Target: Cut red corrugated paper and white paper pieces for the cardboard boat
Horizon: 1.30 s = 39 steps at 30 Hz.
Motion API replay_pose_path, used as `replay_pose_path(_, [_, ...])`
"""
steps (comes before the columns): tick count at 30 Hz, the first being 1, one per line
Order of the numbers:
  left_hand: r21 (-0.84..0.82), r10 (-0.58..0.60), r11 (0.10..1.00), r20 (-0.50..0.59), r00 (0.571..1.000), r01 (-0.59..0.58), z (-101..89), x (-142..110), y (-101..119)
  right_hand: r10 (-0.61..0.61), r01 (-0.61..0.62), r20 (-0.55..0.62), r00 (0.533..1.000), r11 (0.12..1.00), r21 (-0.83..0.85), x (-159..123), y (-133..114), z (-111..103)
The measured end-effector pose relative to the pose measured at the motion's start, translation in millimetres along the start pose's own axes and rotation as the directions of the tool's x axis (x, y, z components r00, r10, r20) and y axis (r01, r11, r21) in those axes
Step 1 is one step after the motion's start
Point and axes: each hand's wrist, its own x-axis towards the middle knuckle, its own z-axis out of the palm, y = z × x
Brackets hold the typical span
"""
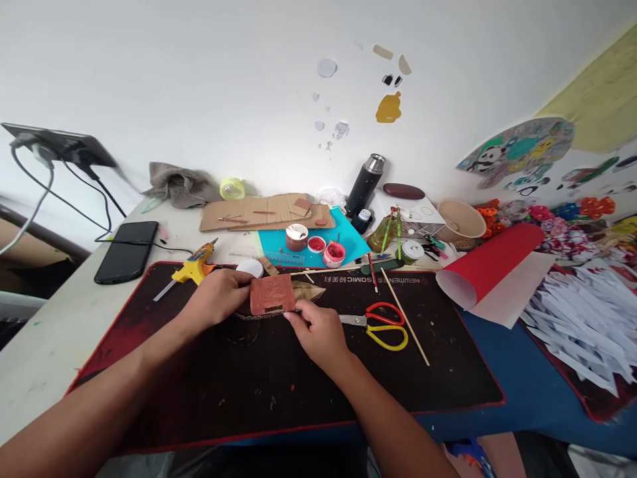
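Note:
Between my two hands is a rectangular piece of cardboard [273,293] painted reddish brown, with a small dark slot near its lower edge. My left hand [219,295] grips it at the upper left corner. At its lower right corner, my right hand [317,328] pinches the edge between thumb and fingers. Behind or under it shows a pointed, leaf-shaped piece of bare cardboard [309,291]; whether the two are joined I cannot tell. Scissors [381,324] with one red and one yellow handle lie right of my right hand. A yellow glue gun [194,267] rests beyond my left wrist.
A dark desk mat [279,392] lies under my hands, with a thin wooden stick [405,318] on it. Open paint jars [334,252] stand on a blue sheet [269,242]. Farther back are cardboard strips [239,214] and a black thermos [365,186]. Red rolled paper [497,262] is right.

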Motion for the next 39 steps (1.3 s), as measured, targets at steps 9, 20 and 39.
replay_pose_path(9, [0.017, 0.074, 0.997, 0.021, 0.997, -0.074, 3.3, -3, -11, -0.007, 0.007, 0.015, 1.0, 1.0, 0.0, -5, 3, 3])
replay_pose_path(20, [0.056, 0.178, 0.98, 0.163, 0.97, -0.19, -16.0, -2, -14, 0.026, -0.027, 0.105, 0.994, 1.0, 0.009, -1, -2, -4])
replay_pose_path(39, [-0.022, 0.187, 0.982, 0.009, 0.982, -0.187, 1.5, -11, -29, 0.085, -0.078, 0.082, 0.993, 0.994, -0.078, 2, -7, 0])
